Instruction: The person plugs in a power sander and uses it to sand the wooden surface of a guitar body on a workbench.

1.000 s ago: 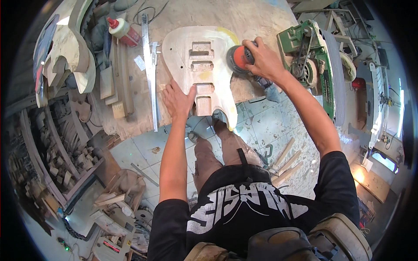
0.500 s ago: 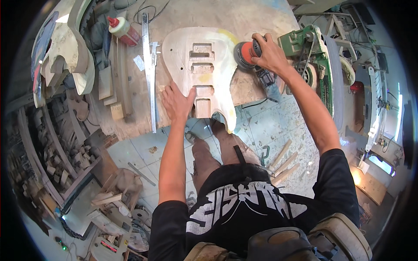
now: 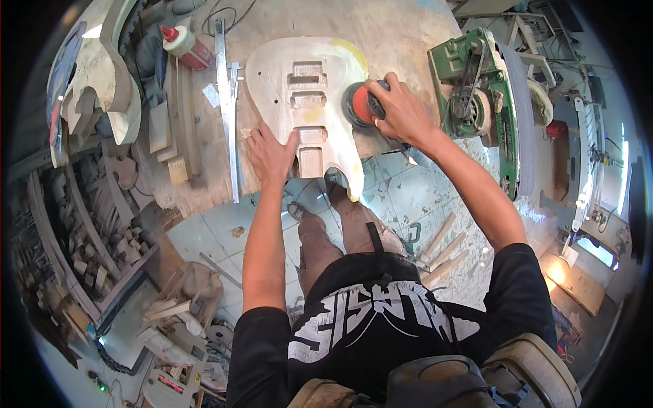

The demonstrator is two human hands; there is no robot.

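Note:
A pale wooden electric guitar body (image 3: 272,75) lies on the workbench (image 3: 394,41), its horn reaching past the front edge. Several rectangular pockets are cut down its middle, and yellowish patches show at its upper right. My left hand (image 3: 271,155) rests open on the body's lower left edge, fingers spread over the wood. In my right hand (image 3: 403,112) is an orange and black orbital sander (image 3: 362,105), gripped from above. The sander's round pad sits against the body's right side, at the waist curve. My fingers partly cover the sander.
Left of the body lie a long metal ruler (image 3: 228,115), wood strips (image 3: 189,122) and a red-and-white glue bottle (image 3: 185,46). A green belt machine (image 3: 469,81) stands to the right. More shaped bodies (image 3: 112,81) stand at far left. Wood sticks (image 3: 442,251) lie on the tiled floor.
The sander and my right hand have moved down and a little left along the body's right edge. My left hand keeps its place on the wood. The whole view has shifted slightly.

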